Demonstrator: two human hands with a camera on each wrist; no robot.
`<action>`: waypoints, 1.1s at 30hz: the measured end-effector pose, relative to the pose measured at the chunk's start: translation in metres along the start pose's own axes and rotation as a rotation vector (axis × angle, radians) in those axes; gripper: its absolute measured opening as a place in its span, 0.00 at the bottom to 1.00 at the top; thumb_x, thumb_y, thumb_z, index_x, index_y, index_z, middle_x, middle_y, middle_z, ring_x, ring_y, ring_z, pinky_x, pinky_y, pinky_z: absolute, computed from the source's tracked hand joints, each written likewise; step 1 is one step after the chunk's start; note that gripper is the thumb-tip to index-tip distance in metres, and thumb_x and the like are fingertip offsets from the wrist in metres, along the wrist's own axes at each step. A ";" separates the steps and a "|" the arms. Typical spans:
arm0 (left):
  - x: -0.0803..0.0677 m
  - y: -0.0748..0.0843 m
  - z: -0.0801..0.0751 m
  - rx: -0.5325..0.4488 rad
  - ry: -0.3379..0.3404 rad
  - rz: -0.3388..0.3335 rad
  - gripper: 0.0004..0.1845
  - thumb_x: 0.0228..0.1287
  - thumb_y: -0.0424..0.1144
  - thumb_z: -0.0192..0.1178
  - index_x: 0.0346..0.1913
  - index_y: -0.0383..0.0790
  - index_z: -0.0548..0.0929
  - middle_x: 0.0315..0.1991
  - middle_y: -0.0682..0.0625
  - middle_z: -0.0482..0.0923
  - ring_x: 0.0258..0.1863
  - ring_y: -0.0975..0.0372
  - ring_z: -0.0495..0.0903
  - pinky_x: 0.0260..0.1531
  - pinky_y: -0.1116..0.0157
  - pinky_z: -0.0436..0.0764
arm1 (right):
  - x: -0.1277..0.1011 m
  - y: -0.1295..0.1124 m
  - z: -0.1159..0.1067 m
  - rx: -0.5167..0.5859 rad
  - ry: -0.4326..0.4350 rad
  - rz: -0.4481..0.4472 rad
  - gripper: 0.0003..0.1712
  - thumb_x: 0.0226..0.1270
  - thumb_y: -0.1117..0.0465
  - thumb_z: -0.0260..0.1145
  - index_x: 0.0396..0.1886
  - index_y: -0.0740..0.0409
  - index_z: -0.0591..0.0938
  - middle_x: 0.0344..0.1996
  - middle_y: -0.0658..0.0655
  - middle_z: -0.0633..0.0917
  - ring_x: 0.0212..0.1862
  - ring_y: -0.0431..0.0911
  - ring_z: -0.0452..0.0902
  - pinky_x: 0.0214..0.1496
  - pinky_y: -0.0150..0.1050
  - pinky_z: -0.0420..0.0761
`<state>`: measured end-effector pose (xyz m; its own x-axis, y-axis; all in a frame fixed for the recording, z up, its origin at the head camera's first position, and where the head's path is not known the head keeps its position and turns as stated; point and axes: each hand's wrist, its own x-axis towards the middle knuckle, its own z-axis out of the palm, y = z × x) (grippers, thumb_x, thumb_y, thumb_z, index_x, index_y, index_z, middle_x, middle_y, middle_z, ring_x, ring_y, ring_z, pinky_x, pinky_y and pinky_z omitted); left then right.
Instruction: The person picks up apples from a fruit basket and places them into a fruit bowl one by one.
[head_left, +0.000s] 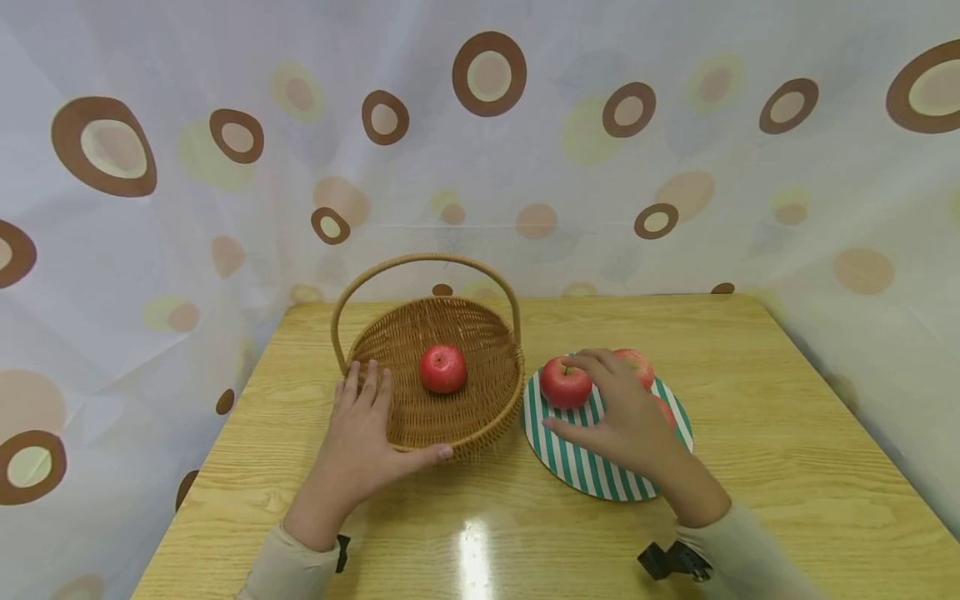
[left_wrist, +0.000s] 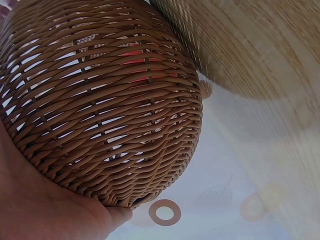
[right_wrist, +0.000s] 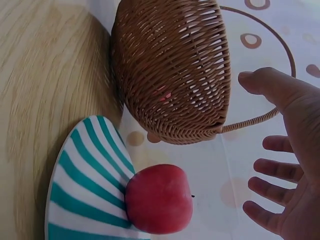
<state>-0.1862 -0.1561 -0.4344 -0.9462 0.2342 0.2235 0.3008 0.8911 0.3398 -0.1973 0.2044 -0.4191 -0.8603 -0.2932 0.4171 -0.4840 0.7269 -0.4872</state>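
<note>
A brown wicker basket (head_left: pixel 480 425) with a tall hooped handle holds one red apple (head_left: pixel 442 369). My left hand (head_left: pixel 360 446) rests on the basket's near left rim, fingers spread and thumb along the edge; in the left wrist view the basket's woven side (left_wrist: pixel 115 100) fills much of the picture. Over a round green-and-white striped board (head_left: pixel 570 462) hovers my right hand (head_left: pixel 626 417), thumb and fingers apart around the side of a red apple (head_left: pixel 566 383). The right wrist view shows a gap between that hand (right_wrist: pixel 295 165) and the apple (right_wrist: pixel 159 199).
Two more apples, one at the back (head_left: pixel 636 367) and one partly hidden (head_left: pixel 664 410), lie on the board behind the right hand. The wooden table (head_left: pixel 765 433) ends at a patterned curtain (head_left: pixel 540 150) behind and at both sides.
</note>
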 end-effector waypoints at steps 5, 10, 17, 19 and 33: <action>0.000 0.000 0.000 0.000 0.008 0.006 0.76 0.49 0.87 0.61 0.83 0.27 0.55 0.85 0.29 0.45 0.86 0.36 0.35 0.84 0.36 0.42 | 0.006 -0.007 0.004 0.058 0.006 -0.024 0.43 0.58 0.44 0.84 0.69 0.53 0.78 0.68 0.57 0.77 0.69 0.57 0.75 0.62 0.63 0.84; 0.000 0.000 0.000 0.002 0.008 0.006 0.76 0.49 0.87 0.60 0.83 0.28 0.54 0.85 0.29 0.45 0.86 0.36 0.35 0.83 0.35 0.42 | 0.012 -0.012 0.009 0.104 0.021 -0.071 0.40 0.59 0.47 0.84 0.68 0.54 0.79 0.66 0.56 0.78 0.68 0.56 0.75 0.64 0.63 0.82; -0.001 -0.001 0.000 -0.005 0.006 0.003 0.76 0.49 0.87 0.61 0.83 0.28 0.53 0.85 0.29 0.45 0.86 0.36 0.34 0.83 0.35 0.42 | 0.018 -0.020 0.015 0.135 0.011 -0.083 0.40 0.59 0.47 0.83 0.69 0.53 0.79 0.67 0.55 0.77 0.69 0.54 0.75 0.64 0.60 0.83; -0.001 -0.001 0.000 -0.009 0.006 0.001 0.76 0.49 0.87 0.61 0.83 0.28 0.53 0.85 0.30 0.45 0.86 0.36 0.34 0.83 0.35 0.41 | 0.020 -0.022 0.017 0.139 0.003 -0.080 0.41 0.60 0.47 0.83 0.69 0.54 0.78 0.67 0.55 0.77 0.70 0.55 0.74 0.65 0.60 0.83; -0.002 -0.001 -0.001 -0.027 -0.008 -0.004 0.76 0.49 0.86 0.61 0.84 0.30 0.51 0.85 0.31 0.43 0.86 0.36 0.33 0.83 0.34 0.41 | 0.028 -0.032 0.025 0.150 -0.020 -0.119 0.40 0.62 0.46 0.82 0.70 0.53 0.78 0.67 0.54 0.78 0.69 0.54 0.76 0.68 0.60 0.81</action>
<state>-0.1848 -0.1577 -0.4338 -0.9483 0.2341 0.2144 0.3001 0.8813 0.3651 -0.2099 0.1576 -0.4105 -0.7981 -0.3847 0.4637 -0.5993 0.5866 -0.5448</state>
